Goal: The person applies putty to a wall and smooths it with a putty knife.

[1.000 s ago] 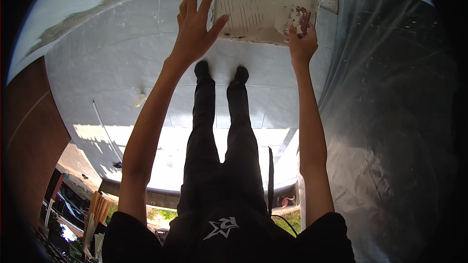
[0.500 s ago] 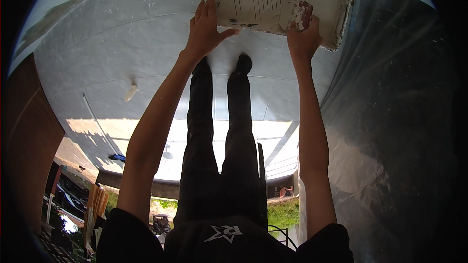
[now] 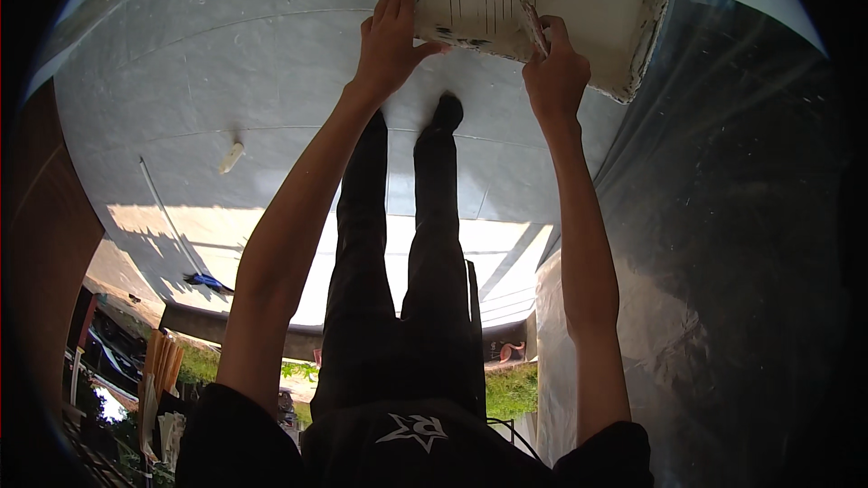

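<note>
A white, paint-crusted tray [image 3: 608,2] with dark grooved lines on its left part lies at the top of the view. My left hand [image 3: 391,47] is at its near left corner, fingers stretched along the left side and thumb spread out by the near edge. Over the tray's near rim, my right hand [image 3: 555,72] is closed round a flat, paint-crusted scraper-like tool [image 3: 532,23], red-brown and white. That tool stands nearly edge-on to me, over the middle of the tray. My fingers hide its lower end, and its exact kind is unclear.
Grey sheeting [image 3: 271,81] covers the floor, and dark plastic [image 3: 723,217] hangs or lies along the right. A small whitish object [image 3: 231,158] lies at left. Below it is a long-handled broom [image 3: 172,217] with a blue head, near the sunlit floor strip.
My right hand has turned the tool from showing its broad face to nearly edge-on, shifting it slightly left across the tray. The tray sits a little further right in view; my left hand stays beside it.
</note>
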{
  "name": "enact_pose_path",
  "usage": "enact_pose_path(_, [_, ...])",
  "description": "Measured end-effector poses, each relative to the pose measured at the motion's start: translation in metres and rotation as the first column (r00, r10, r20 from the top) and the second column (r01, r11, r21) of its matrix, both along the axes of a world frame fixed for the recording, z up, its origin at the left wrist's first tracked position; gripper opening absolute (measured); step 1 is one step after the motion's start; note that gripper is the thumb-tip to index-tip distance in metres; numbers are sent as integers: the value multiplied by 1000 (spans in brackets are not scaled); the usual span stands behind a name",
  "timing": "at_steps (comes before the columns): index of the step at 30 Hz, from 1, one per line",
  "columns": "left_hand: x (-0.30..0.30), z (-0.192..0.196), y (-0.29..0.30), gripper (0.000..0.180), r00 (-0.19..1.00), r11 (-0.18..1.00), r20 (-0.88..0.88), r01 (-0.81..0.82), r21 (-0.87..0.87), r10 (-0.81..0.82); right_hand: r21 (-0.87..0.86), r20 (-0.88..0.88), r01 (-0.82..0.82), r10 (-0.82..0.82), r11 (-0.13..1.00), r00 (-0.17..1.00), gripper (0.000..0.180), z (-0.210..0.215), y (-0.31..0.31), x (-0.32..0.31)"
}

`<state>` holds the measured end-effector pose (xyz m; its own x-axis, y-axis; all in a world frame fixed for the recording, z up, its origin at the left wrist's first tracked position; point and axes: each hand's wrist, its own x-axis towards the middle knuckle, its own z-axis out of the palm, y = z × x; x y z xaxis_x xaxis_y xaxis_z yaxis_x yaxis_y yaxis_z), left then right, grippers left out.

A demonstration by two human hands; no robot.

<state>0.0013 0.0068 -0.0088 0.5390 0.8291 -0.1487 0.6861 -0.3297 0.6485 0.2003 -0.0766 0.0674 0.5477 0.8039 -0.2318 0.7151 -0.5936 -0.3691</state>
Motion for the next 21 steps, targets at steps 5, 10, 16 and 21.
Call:
enact_pose_path(5, [1, 1, -3, 113, 1000, 1000, -6, -22, 19, 22, 5, 39, -327, 327, 945, 944, 28, 0, -5, 6])
enact_pose_path(10, [-1, -4, -3, 113, 1000, 1000, 1, -20, 18, 20, -50, -39, -490, 489, 870, 872, 31, 5, 7, 27])
enact_pose_path(16, [2, -3, -5, 113, 999, 999, -42, -26, 21, 27, -98, -145, -575, 560, 813, 816, 34, 8, 28, 43])
enact_pose_path(21, [4, 0, -6, 114, 997, 999, -63, -36, 8, 36, -142, -196, -621, 593, 771, 781, 33, 19, 39, 38])
